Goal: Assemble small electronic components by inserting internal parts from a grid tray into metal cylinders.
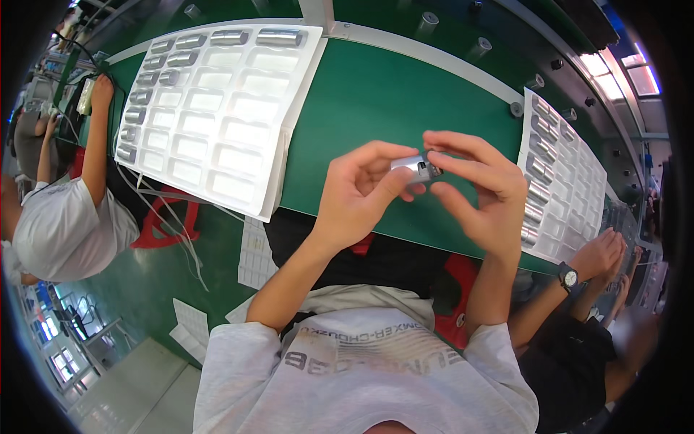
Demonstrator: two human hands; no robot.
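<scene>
My left hand [353, 197] pinches a short silver metal cylinder [414, 168] between thumb and fingers, above the green table. The cylinder lies sideways, and its right end is dark, with a notch and small parts I cannot make out. At that end, the fingertips of my right hand [493, 182] reach the rim. Its thumb stays apart from the cylinder, and the curved fingers are spread.
A white compartment tray [242, 105] on the left holds silver cylinders along its left and far edges. Another white tray [566, 189] with cylinders lies at right, near a co-worker's hands [598, 254]. Loose cylinders [428, 22] stand beyond the table's pale rail [426, 54].
</scene>
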